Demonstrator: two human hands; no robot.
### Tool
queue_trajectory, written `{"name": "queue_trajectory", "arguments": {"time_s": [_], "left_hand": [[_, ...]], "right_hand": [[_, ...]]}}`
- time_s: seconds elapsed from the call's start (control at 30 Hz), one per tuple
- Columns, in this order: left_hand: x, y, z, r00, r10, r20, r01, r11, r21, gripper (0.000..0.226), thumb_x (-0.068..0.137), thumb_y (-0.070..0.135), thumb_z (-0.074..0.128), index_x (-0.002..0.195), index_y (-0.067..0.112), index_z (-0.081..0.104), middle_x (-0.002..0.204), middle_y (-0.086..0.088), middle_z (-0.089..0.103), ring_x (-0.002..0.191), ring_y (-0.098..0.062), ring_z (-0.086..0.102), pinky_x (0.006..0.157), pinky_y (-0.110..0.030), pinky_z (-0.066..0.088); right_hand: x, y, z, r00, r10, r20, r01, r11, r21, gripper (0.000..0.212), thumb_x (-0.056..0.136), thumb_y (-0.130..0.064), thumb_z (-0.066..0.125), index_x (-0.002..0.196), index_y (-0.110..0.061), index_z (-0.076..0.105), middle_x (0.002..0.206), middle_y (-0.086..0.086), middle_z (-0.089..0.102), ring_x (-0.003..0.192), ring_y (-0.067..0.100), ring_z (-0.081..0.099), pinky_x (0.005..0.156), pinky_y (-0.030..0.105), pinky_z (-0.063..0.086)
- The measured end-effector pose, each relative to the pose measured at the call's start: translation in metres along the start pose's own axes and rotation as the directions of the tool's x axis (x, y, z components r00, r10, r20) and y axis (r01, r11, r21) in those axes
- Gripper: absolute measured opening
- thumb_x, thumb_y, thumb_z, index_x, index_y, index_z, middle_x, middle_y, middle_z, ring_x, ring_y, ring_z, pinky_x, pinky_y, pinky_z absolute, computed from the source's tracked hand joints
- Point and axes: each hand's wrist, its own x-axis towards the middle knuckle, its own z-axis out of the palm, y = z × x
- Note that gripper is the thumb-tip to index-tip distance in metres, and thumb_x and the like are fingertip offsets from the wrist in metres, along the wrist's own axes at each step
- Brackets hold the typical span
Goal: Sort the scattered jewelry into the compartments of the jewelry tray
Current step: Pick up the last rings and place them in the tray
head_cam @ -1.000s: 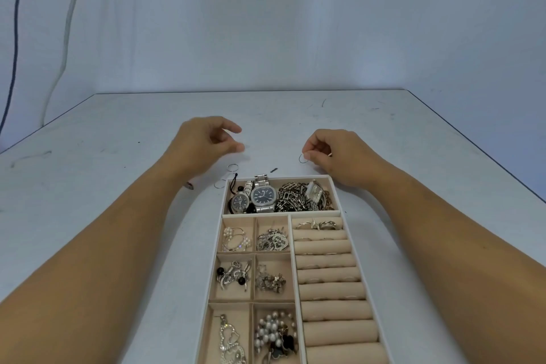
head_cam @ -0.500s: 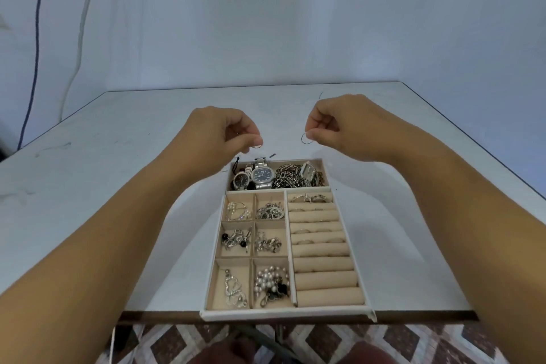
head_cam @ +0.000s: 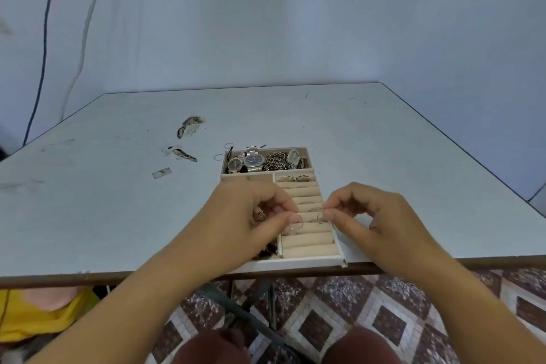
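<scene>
The white jewelry tray stands at the table's near edge, with watches and chains in its far compartment and beige ring rolls down its right side. My left hand pinches a thin ring over the ring rolls. Facing it from the right, my right hand pinches a second thin ring just above the same rolls. The left hand hides the small left compartments. Two loose rings lie on the table beside the tray's far left corner.
The table is white and scuffed, with peeled patches at the left. A small dark bit lies behind the tray. A yellow object sits below the table's near edge at left, above a patterned floor.
Both hands came back from the far end of the tray, each pinching a thin ring, and lowered over the ring rolls. The camera tilted down and back.
</scene>
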Motion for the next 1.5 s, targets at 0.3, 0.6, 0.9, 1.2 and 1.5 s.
{"name": "queue_trajectory", "arguments": {"time_s": [0.3, 0.6, 0.9, 1.2, 1.5], "left_hand": [[-0.004, 0.006, 0.012, 1.000, 0.005, -0.012, -0.004, 0.999, 0.053, 0.003, 0.083, 0.031, 0.072, 0.083, 0.031, 0.069, 0.069, 0.018, 0.067, 0.073, 0.003, 0.062, 0.066, -0.007, 0.042], [-0.012, 0.000, 0.010, 0.999, 0.005, -0.036, -0.004, 0.999, 0.046, 0.005, 0.082, 0.028, 0.073, 0.082, 0.031, 0.069, 0.072, 0.019, 0.066, 0.075, 0.001, 0.063, 0.065, -0.008, 0.044], [-0.013, -0.005, 0.009, 0.997, 0.079, 0.019, -0.081, 0.981, 0.178, 0.006, 0.081, 0.042, 0.069, 0.081, 0.035, 0.068, 0.082, 0.020, 0.061, 0.088, -0.002, 0.056, 0.074, -0.018, 0.045], [-0.001, -0.007, 0.006, 0.986, 0.077, 0.148, -0.103, 0.979, 0.175, 0.007, 0.077, 0.039, 0.070, 0.075, 0.033, 0.069, 0.084, 0.020, 0.059, 0.094, 0.001, 0.050, 0.079, -0.020, 0.045], [0.023, -0.045, -0.036, 0.997, -0.051, 0.065, 0.047, 0.997, 0.058, 0.034, 0.068, 0.064, 0.062, 0.088, 0.038, 0.067, 0.086, 0.017, 0.060, 0.084, 0.002, 0.056, 0.070, -0.011, 0.040]], "right_hand": [[-0.009, 0.005, 0.007, 0.983, -0.158, -0.093, 0.147, 0.982, -0.116, 0.014, 0.079, -0.017, 0.074, 0.090, -0.026, 0.072, 0.084, -0.022, 0.064, 0.083, -0.001, 0.061, 0.074, 0.009, 0.046], [0.002, -0.005, -0.001, 0.995, -0.084, 0.052, 0.094, 0.968, -0.231, 0.005, 0.079, -0.027, 0.075, 0.083, -0.028, 0.074, 0.087, -0.016, 0.055, 0.087, 0.004, 0.054, 0.067, 0.009, 0.041], [0.010, -0.011, -0.005, 0.980, 0.058, 0.190, -0.001, 0.957, -0.290, 0.004, 0.082, -0.037, 0.069, 0.084, -0.035, 0.072, 0.094, -0.022, 0.050, 0.094, -0.006, 0.046, 0.069, 0.008, 0.032], [0.009, -0.004, -0.001, 0.990, 0.093, 0.103, -0.072, 0.979, -0.188, 0.007, 0.084, -0.039, 0.064, 0.089, -0.037, 0.068, 0.094, -0.017, 0.058, 0.093, -0.005, 0.052, 0.078, 0.015, 0.043], [0.058, -0.001, 0.003, 0.986, -0.013, 0.164, 0.033, 0.992, -0.119, 0.008, 0.082, -0.040, 0.066, 0.087, -0.034, 0.069, 0.093, -0.015, 0.060, 0.089, -0.003, 0.055, 0.082, 0.022, 0.046]]}}
